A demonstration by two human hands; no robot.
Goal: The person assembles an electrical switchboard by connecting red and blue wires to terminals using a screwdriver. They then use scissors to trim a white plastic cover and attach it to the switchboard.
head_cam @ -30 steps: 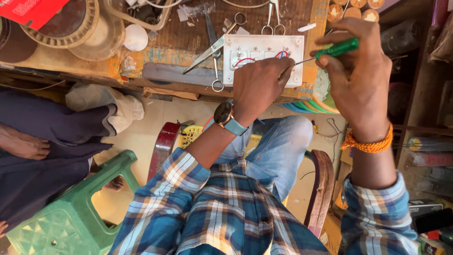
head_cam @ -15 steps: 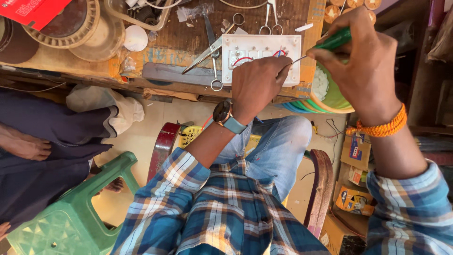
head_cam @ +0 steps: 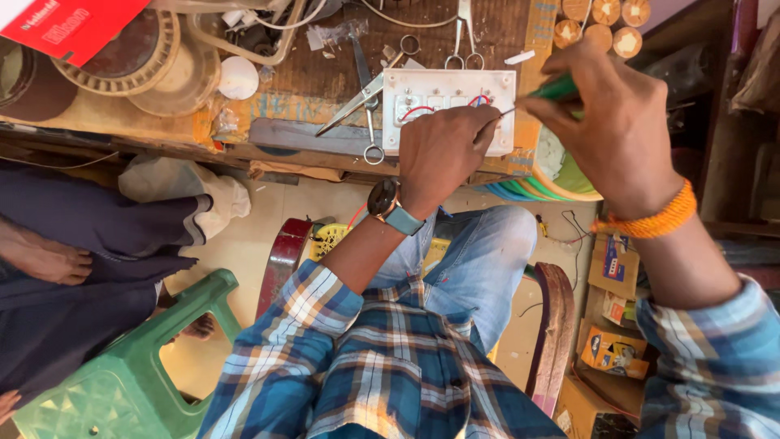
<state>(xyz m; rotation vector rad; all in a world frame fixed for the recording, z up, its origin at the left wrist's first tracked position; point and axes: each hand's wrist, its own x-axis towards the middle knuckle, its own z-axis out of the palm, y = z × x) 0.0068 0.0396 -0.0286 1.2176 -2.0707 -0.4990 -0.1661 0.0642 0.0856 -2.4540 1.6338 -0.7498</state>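
A white switch board [head_cam: 422, 93] with red and blue wires lies on the wooden workbench [head_cam: 325, 73]. My left hand [head_cam: 443, 150] presses down on the board's near edge, fingers curled over it. My right hand [head_cam: 613, 126] holds a green-handled screwdriver [head_cam: 554, 89]; its thin metal tip points left to the board, next to my left fingers. A watch sits on my left wrist and an orange thread band on my right wrist.
Scissors [head_cam: 366, 93] lie left of the board, more scissors [head_cam: 463, 36] behind it. Wire spools [head_cam: 122, 53] and a red box [head_cam: 69, 24] stand far left. Another person's feet [head_cam: 49, 260] and a green plastic stool [head_cam: 122, 382] are lower left. Cardboard boxes [head_cam: 609, 309] sit on the floor at right.
My right hand with the screwdriver has dropped slightly and moved closer to the board. My left hand stays on the board.
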